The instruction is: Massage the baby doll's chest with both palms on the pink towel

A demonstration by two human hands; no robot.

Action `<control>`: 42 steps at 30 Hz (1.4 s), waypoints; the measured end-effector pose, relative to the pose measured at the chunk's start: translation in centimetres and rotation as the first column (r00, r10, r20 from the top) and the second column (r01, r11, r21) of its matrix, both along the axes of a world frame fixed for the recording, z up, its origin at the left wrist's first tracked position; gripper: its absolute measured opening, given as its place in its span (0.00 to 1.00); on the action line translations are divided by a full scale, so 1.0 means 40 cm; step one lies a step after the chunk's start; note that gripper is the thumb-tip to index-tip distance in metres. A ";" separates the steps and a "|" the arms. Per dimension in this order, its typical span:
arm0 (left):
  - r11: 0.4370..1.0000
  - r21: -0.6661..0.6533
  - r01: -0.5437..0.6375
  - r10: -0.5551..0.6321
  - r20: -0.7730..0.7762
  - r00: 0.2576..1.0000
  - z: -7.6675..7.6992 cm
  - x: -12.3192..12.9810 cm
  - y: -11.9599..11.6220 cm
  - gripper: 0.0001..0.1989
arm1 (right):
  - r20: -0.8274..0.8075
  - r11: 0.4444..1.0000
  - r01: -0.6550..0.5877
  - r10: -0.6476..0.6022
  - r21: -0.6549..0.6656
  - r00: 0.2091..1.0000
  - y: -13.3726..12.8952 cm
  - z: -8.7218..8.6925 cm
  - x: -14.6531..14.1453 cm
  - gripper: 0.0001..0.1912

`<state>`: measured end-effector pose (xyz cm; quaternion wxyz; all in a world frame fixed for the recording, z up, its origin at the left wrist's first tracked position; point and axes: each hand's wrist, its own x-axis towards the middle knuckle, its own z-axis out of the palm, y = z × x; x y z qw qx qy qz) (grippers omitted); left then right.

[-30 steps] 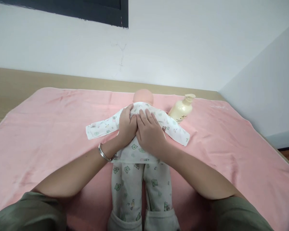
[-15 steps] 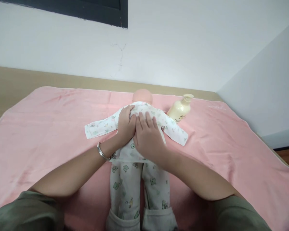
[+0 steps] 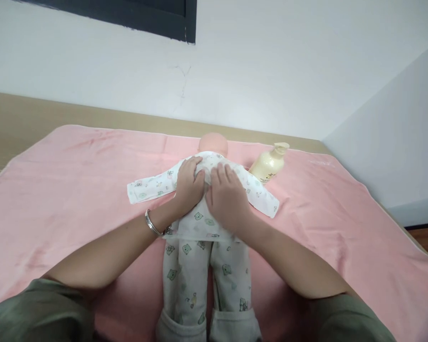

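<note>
A baby doll in a white patterned top (image 3: pixel 199 218) and matching trousers (image 3: pixel 192 270) lies with its head (image 3: pixel 213 143) toward the wall and its sleeves spread. No facial features show on the head. My left hand (image 3: pixel 190 186) rests open on the left side of the doll's upper body, a silver bangle at the wrist. Open and flat, my right hand (image 3: pixel 228 197) lies on the right side, slightly blurred. Neither hand has anything in its grasp.
A pink cloth (image 3: pixel 74 190) lies under the doll on a wooden surface (image 3: pixel 24 111). A cream pump bottle (image 3: pixel 269 164) leans beside the right sleeve. Behind stands a white wall with a dark frame.
My right hand has shifted a little to the right across the doll's top, opening a small gap from my left hand. My left hand stays nearly in place. The view has tilted slightly.
</note>
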<state>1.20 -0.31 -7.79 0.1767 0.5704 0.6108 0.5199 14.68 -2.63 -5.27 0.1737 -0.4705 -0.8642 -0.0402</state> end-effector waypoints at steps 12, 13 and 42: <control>0.998 -0.024 0.054 -0.059 -0.458 0.887 0.031 0.004 -0.030 0.26 | -0.131 0.959 -0.005 -0.034 -0.284 0.991 0.168 0.019 0.052 0.36; 0.999 -0.030 0.044 -0.053 -0.514 0.856 0.035 0.017 -0.047 0.27 | -0.134 0.957 0.009 -0.050 -0.290 0.990 0.183 0.018 0.056 0.37; 0.972 -0.209 0.108 -0.197 -0.476 0.857 0.074 -0.035 0.037 0.14 | -0.069 0.991 -0.110 0.104 -0.078 0.992 0.011 0.002 0.004 0.32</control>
